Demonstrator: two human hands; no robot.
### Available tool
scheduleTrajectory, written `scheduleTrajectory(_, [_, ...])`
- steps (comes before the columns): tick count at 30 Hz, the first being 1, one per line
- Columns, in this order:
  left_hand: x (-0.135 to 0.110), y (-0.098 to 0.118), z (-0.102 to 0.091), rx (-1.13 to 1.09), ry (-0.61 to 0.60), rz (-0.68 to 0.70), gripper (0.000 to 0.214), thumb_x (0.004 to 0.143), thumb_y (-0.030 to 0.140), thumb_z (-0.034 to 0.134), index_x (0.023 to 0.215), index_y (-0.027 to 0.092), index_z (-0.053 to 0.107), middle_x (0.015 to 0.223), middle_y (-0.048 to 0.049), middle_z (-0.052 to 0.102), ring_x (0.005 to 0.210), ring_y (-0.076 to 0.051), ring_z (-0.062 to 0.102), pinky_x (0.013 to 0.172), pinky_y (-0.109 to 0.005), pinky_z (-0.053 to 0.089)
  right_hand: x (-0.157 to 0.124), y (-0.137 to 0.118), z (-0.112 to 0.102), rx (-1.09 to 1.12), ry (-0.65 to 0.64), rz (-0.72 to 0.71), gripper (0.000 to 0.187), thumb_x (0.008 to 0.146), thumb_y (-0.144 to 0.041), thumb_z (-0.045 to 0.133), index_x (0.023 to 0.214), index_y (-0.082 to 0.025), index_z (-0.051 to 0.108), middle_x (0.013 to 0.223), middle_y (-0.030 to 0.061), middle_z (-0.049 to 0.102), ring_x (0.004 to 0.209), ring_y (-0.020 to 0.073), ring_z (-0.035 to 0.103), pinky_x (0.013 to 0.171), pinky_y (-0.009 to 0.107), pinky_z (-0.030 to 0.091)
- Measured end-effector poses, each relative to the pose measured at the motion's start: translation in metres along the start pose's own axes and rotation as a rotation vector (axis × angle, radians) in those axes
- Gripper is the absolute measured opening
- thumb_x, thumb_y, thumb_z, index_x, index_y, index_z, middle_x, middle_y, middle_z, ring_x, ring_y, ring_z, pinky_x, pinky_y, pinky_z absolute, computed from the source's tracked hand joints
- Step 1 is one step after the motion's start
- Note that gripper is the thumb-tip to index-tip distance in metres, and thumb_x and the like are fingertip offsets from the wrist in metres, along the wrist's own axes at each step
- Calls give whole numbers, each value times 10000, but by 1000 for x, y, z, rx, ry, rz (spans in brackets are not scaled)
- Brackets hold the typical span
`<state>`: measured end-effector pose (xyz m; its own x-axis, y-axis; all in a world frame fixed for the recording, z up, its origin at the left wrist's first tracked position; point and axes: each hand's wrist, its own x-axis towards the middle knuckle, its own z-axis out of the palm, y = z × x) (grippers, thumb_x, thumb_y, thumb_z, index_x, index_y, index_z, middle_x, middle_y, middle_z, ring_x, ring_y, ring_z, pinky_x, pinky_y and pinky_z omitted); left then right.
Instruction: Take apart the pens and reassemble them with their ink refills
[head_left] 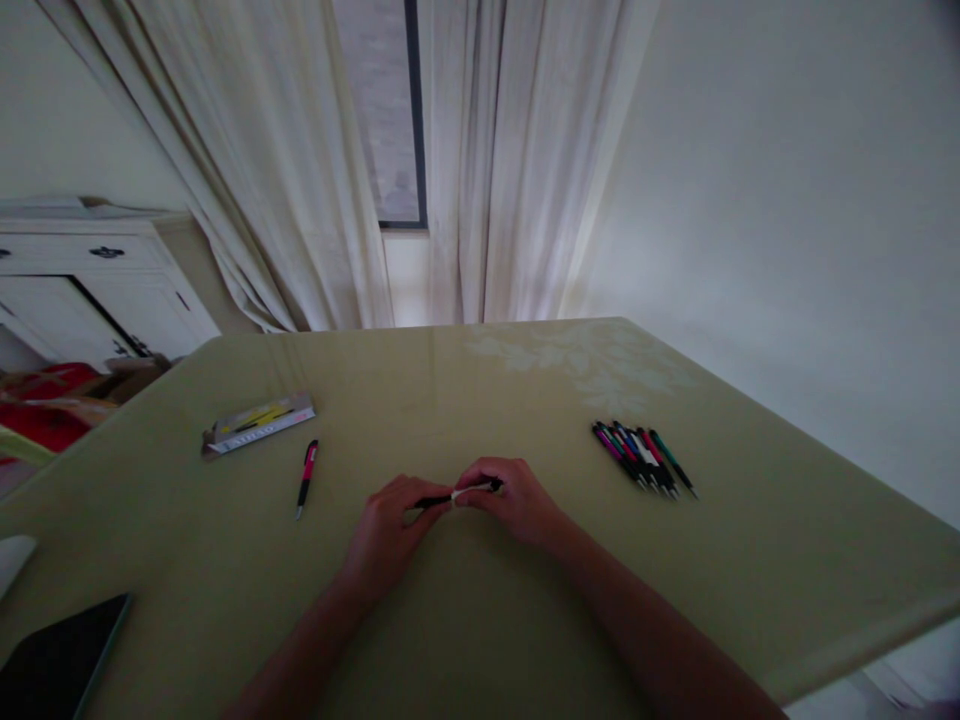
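Pinching a pen (435, 502) by fingertips over the table (450, 400), left hand (386, 530) and right hand (521, 502) sit close. Uneven pressure could drop it.

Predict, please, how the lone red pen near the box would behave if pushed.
The red pen would probably roll, as its barrel looks slim and rounded. It seems stiff, since it lies straight. Only the table touches it, so it may move freely.
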<state>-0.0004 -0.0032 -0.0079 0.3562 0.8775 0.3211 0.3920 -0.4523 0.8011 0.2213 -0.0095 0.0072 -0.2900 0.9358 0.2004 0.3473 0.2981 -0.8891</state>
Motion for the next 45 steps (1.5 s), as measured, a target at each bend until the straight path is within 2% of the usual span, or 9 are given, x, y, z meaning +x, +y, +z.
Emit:
scheduleTrajectory(5, [-1,2,0,-34,-46,-104,186,916,378,699,1016,277,819,989,-30,828,895,-238,769,844,-360,602,0,3,0,-48,65,-79,208,857,-422,808,881,-216,799,846,37,752,812,192,690,774,290,506])
scheduleTrajectory(12, [0,1,1,-25,15,-23,188,900,376,705,996,253,810,969,-47,817,874,-224,751,819,-341,588,0,-1,2,-4,21,-14,169,870,-375,801,905,-210,805,820,20,772,767,174,694,714,260,489])
scheduleTrajectory(15, [1,0,-1,-30,26,-102,338,874,441,736,1141,238,772,1013,-63,817,841,-226,740,777,-343,589,0,-3,1,-25,70,-39,180,868,-380,805,900,-203,796,835,22,770,787,172,693,736,259,487])
scheduleTrajectory(18, [3,-1,-6,-59,3,-188,336,931,486,646,1076,218,787,911,-61,813,749,-217,721,682,-321,573,1,-3,0,-53,122,-42,172,850,-361,823,887,-196,790,849,26,772,791,170,691,748,260,483])
scheduleTrajectory(24, [5,-6,-8,-129,39,-114,204,851,389,748,973,232,791,965,-56,803,887,-233,743,827,-362,588,2,1,0,-39,50,34,205,881,-402,786,902,-199,797,797,16,764,719,154,655,672,252,458])
scheduleTrajectory(27, [5,-8,-6,-219,26,-189,332,865,444,735,1098,209,756,993,-78,807,832,-224,758,761,-346,613,2,1,1,-37,76,29,188,881,-384,784,914,-199,791,815,11,766,741,155,658,687,253,458])
scheduleTrajectory(30, [6,-9,-7,-238,21,-227,321,894,479,683,1000,192,779,808,-61,795,706,-203,735,656,-303,595,2,1,0,-44,101,23,213,870,-404,792,905,-194,784,813,14,764,738,159,654,690,257,459])
scheduleTrajectory(34, [6,-8,-9,-216,63,-197,285,845,428,746,1028,211,771,939,-65,817,864,-224,763,800,-334,602,3,2,-1,-26,84,33,232,884,-423,776,911,-193,780,810,18,762,723,157,650,671,252,459])
scheduleTrajectory(45, [7,-12,-9,-235,37,-195,296,889,456,700,1033,204,760,909,-66,807,751,-199,749,698,-310,600,2,0,-1,-69,98,15,232,891,-423,763,907,-193,771,823,27,765,751,167,666,694,261,473])
